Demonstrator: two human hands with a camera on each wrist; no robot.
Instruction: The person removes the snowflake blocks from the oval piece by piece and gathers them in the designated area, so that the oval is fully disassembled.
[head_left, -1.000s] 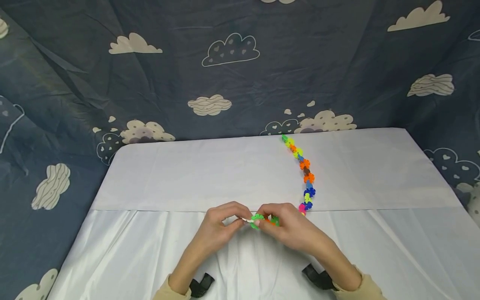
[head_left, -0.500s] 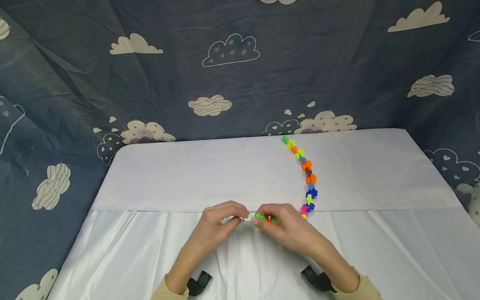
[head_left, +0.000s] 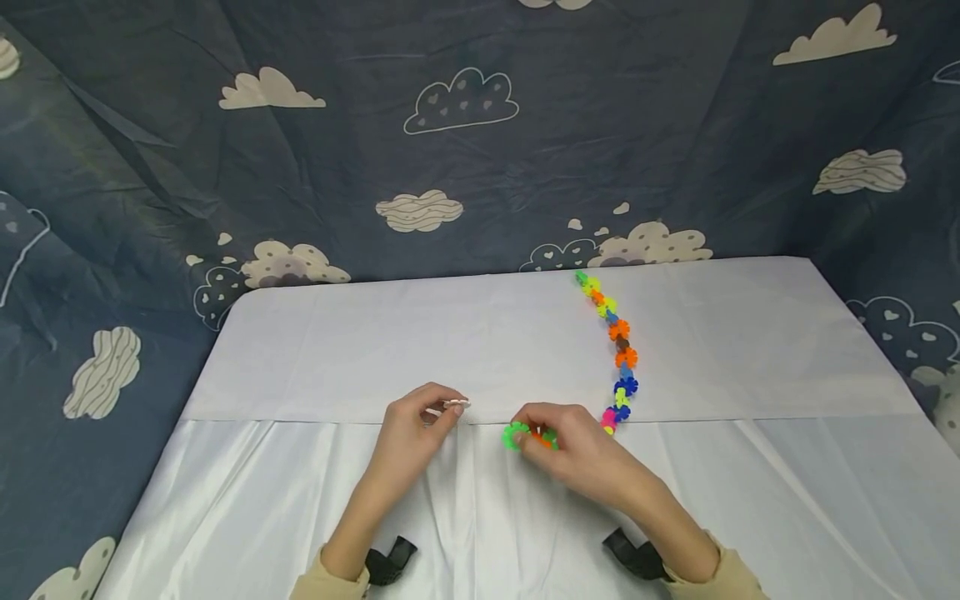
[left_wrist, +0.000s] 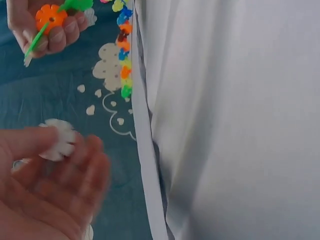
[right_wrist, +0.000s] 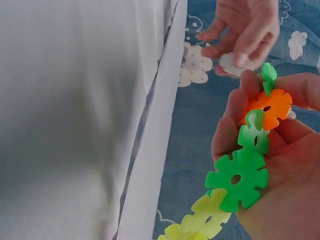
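My left hand (head_left: 408,437) pinches a white flower-shaped plastic disc (left_wrist: 62,142) between thumb and fingers, apart from the other hand. A chain of notched flower discs (head_left: 619,331), slotted together in many colours, runs from my right hand (head_left: 573,450) across the white cloth. My right thumb and fingers hold its near end, by the light green end disc (head_left: 514,435). In the right wrist view an orange disc (right_wrist: 277,100) and a darker green disc (right_wrist: 250,177) lie along the palm, with a yellow disc (right_wrist: 202,220) below. The right hand hides part of the chain in the head view.
A white cloth (head_left: 337,350) covers the table, with a crease across it. Behind and beside it hangs dark blue fabric (head_left: 465,167) printed with clouds. Black straps (head_left: 390,560) are at both wrists, beside beige sleeves.
My left hand has drawn away from the chain's green end, leftward and a little forward, with the white disc. The far part of the chain has shifted slightly right; my right hand stays nearly still.
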